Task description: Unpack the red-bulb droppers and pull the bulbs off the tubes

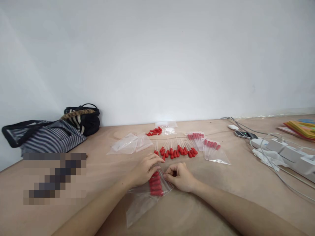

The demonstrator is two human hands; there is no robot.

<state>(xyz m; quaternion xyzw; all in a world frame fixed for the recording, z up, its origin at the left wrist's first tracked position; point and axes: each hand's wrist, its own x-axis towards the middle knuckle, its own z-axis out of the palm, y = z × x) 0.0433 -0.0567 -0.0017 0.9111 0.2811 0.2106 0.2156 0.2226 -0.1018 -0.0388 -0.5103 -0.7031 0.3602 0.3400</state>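
Note:
A clear zip bag [168,186] with several red-bulbed droppers [156,185] inside lies between my hands. My left hand [147,168] is on its upper side, thumb and fingers curled together at the bag's edge. Thumb and bent fingers of my right hand [180,177] pinch the right edge of the bag. Part of the bag is hidden under my left hand. Below it lies another clear bag [139,209]. Just beyond my hands, loose droppers with red bulbs [177,153] lie in a row, their thin clear stems pointing away.
Filled bags [213,149] lie at right of the row, flat clear bags [130,144] at left. Red bulbs [155,131] and clear tubes [169,130] lie farther back. A striped bag [56,136] stands far left; power strips [287,152] and cables run along the right.

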